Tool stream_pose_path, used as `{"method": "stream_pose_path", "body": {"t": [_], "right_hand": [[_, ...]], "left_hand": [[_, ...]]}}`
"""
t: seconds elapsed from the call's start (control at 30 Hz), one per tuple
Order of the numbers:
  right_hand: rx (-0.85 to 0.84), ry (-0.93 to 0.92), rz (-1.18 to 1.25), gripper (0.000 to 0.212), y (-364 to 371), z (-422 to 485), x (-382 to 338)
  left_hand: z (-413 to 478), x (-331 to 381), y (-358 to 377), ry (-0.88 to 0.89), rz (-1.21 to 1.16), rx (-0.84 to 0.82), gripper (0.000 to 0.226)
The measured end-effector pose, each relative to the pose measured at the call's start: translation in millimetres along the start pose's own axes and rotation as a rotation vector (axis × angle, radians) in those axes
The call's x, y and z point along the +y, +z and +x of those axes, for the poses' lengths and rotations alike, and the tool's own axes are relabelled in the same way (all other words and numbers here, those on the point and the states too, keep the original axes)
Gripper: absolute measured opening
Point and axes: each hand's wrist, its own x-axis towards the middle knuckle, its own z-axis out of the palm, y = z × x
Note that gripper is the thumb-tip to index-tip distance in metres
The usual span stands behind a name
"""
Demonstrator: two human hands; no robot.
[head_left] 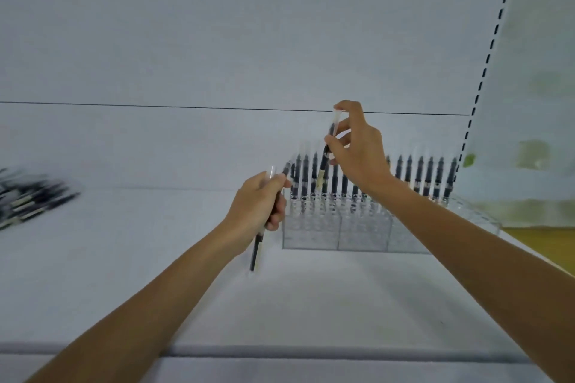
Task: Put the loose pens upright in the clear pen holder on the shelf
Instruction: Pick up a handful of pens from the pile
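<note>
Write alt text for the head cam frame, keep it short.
The right hand lowers a black pen toward the clear pen holder, already lined with upright pens, on a white shelf. The left hand grips more pens beside the holder; a loose pile lies far left.

Both bare forearms reached forward. Left hand (259, 200) was fisted, thumb up, closed around a pen (258, 246). Right hand (357, 149) sat higher and just right of it, fingertips (330, 142) pinching another pen (328, 146), wrist bent down.
</note>
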Motion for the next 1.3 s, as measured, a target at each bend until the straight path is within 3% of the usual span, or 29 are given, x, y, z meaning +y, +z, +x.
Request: {"method": "stream_pose_path", "body": {"t": [0.2, 0.4, 0.5, 0.57, 0.73, 0.83, 0.97, 1.1, 1.3], "right_hand": [[-0.115, -0.096, -0.024, 0.043, -2.1, 1.5, 4.7], [-0.395, -0.051, -0.093, 0.044, 6.3, -17.4, 10.3], [-0.179, -0.086, -0.221, 0.035, 5.7, -15.9, 10.6], [-0.082, -0.097, -0.179, 0.03, 3.1, -14.1, 6.6], [-0.272, 0.144, 0.276, 0.028, -3.1, -16.9, -15.1], [-0.248, 0.247, 0.465, 0.035, -7.9, -20.6, -22.3], [-0.042, 0.135, 0.486, 0.031, -25.9, -11.2, -23.0], [0.096, 0.06, 0.442, 0.026, -32.0, 4.6, -13.7], [0.023, -0.019, 0.221, 0.036, -13.1, 1.3, 13.3]], "left_hand": [[-4.7, 6.9, 16.7, -0.014, -0.03, 0.068, 0.022], [-9.2, 10.5, 21.2, -0.003, -0.018, 0.107, 0.019], [-10.5, 13.0, 23.3, -0.019, -0.032, 0.122, 0.018], [-9.9, 16.4, 26.4, -0.026, -0.047, 0.119, 0.018], [-13.7, 25.1, 42.7, 0.003, -0.055, 0.02, 0.022], [-19.1, 23.3, 51.9, -0.005, -0.025, -0.042, 0.025], [-25.5, 13.9, 55.0, -0.029, 0.067, -0.008, 0.027], [-28.9, 7.5, 52.4, 0.096, 0.256, 0.079, 0.037], [-30.0, 5.3, 45.8, 0.022, 0.121, 0.083, 0.019]]}}
